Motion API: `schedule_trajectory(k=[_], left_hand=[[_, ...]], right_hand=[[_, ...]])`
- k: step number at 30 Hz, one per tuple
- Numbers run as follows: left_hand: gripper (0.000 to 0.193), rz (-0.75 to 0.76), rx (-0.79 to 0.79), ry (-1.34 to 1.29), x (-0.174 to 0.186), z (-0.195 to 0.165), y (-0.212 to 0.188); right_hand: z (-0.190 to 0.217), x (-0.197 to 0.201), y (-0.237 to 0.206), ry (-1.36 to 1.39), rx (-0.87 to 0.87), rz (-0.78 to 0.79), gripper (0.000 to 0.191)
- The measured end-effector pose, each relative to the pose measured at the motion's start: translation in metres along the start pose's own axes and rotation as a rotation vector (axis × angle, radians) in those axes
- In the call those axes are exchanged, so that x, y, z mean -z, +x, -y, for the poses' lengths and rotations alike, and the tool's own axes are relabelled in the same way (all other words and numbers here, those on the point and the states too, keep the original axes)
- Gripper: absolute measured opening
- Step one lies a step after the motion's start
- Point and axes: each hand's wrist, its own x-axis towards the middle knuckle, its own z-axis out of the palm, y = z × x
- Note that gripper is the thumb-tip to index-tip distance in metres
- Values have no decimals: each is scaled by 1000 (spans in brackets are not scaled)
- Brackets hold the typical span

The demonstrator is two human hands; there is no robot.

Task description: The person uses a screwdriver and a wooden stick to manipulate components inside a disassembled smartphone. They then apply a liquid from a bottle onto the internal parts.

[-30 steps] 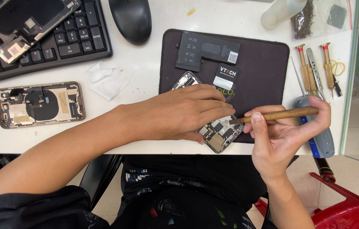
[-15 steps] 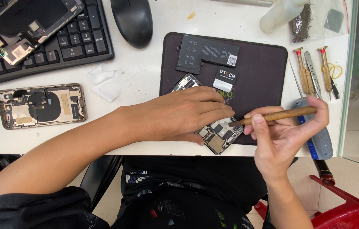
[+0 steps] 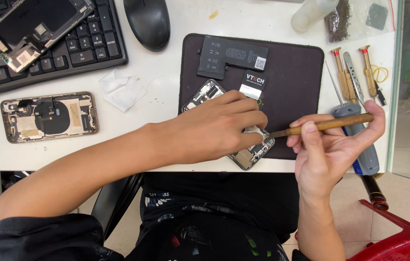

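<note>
Two hands work over a white surface (image 3: 176, 19) crowded with phone parts, and its largest items sit at the far edge: a black keyboard (image 3: 84, 43) at ten o'clock with a detached phone screen (image 3: 35, 24) lying across its keys, and a black mouse (image 3: 148, 21) at twelve o'clock. A dark work mat (image 3: 297, 82) fills the middle right, probably to keep small parts from sliding; a black battery (image 3: 231, 58) and a small black card (image 3: 253, 83) rest on it. An opened phone chassis (image 3: 248, 155) lies tilted on the mat's near edge, mostly hidden under the left hand (image 3: 214, 130), which presses down flat with fingers together, seemingly to hold it steady. The right hand (image 3: 333, 145), at three o'clock from it, pinches a wooden-handled tool (image 3: 330, 124) between thumb and fingers like a pen, its thin tip touching the chassis edge. A second opened phone body (image 3: 49, 117) lies apart at nine o'clock, with a crumpled white wipe (image 3: 120, 89) between it and the mat. Brass-handled screwdrivers (image 3: 342, 77) and tweezers line the mat's right side at two o'clock, within easy reach; a plastic bottle (image 3: 313, 12) and a clear bag (image 3: 359, 19) sit beyond. Below the surface, tiled floor and a red stool (image 3: 398, 232) show at five o'clock.
</note>
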Motion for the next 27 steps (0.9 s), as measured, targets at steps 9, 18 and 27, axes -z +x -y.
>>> schedule_trajectory(k=[9, 18, 27], left_hand=[[6, 72, -65, 258, -13, -26, 32], [12, 183, -176, 385, -20, -32, 57], [9, 185, -153, 270, -20, -25, 58]], right_hand=[[4, 21, -8, 127, 29, -19, 72], [1, 36, -11, 183, 40, -13, 72], [3, 41, -14, 207, 43, -8, 74]])
